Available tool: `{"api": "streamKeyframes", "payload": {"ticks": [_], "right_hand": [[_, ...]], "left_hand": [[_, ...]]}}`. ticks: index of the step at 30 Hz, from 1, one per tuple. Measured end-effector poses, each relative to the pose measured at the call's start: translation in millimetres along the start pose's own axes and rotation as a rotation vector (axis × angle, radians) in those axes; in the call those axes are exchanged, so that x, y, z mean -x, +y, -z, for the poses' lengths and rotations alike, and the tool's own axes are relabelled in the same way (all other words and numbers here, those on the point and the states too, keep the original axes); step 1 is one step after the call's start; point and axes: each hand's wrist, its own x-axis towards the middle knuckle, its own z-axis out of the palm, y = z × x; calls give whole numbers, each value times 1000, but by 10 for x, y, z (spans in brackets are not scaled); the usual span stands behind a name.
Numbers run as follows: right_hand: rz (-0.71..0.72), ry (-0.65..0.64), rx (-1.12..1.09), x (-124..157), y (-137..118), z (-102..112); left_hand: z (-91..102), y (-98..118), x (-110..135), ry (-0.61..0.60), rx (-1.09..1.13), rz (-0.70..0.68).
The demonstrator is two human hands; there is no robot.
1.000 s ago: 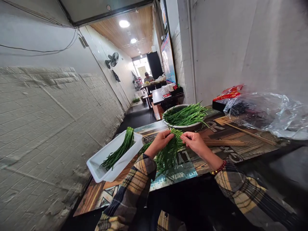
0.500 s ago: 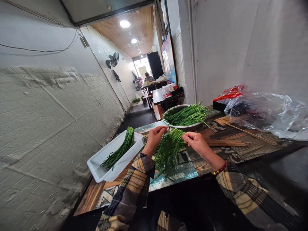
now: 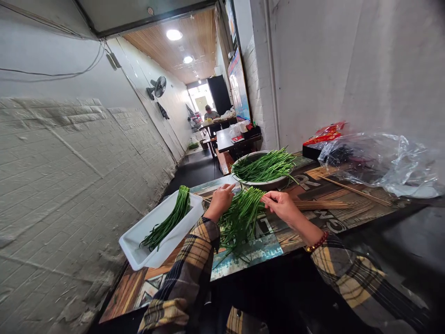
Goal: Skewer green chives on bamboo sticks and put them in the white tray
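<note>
A loose spread of green garlic chives (image 3: 241,215) lies in front of me, its cut ends lined up in a row toward the right. At the left of this row is my left hand (image 3: 221,202), its fingers loosely stretched and apart, with nothing visible in them. My right hand (image 3: 281,205) is closed in a pinch at the right end of the row, touching the stem ends; what its fingertips hold is hidden. A tied-looking bunch of chives (image 3: 172,220) rests in a white plastic tray (image 3: 130,241) to the left. Behind my hands, a round bowl (image 3: 236,174) holds more chives.
Bamboo skewers (image 3: 323,205) lie right of my right hand, with more skewers (image 3: 354,190) farther right. A clear plastic bag (image 3: 389,162) and a black box (image 3: 311,152) with red packaging stand at the back right. A person (image 3: 210,113) sits at a far table.
My left hand has drawn slightly back, its pinched fingers loosening and spreading. My right hand keeps its place at the stem ends. The whole view has shifted a little.
</note>
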Motion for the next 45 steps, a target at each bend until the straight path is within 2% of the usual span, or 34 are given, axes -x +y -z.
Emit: {"api": "streamKeyframes", "payload": {"ticks": [1,3,6,8,13,20,24,31,38,42,45], "right_hand": [[0,-4,3,-1,4,6],[5,-5,7,-6,12,13],[20,1,4,-19,29,4],[35,-4,3,-30,44,-7],[74,-37,54,-46,72,1],[228,-42,241,-5,-31,76],[264,-29,301,16,-76,89],[354,50,376,91,-106,41],[302,-5,327,85,-135,53],[268,2,332,79,-153,90],[247,-7,345,79,-142,114]], "left_hand": [[-25,35,23,-9,83,-5],[-49,152,85,-61,394,3],[-61,380,184,-276,857,30],[-83,508,225,-336,983,78],[-141,635,242,-267,1124,181],[-68,629,235,-318,1170,208],[-37,617,233,-321,1157,199],[-97,624,263,-328,1129,218],[-63,610,279,-340,1149,227],[-27,605,274,-221,1118,220],[-17,602,275,-188,1074,219]]}}
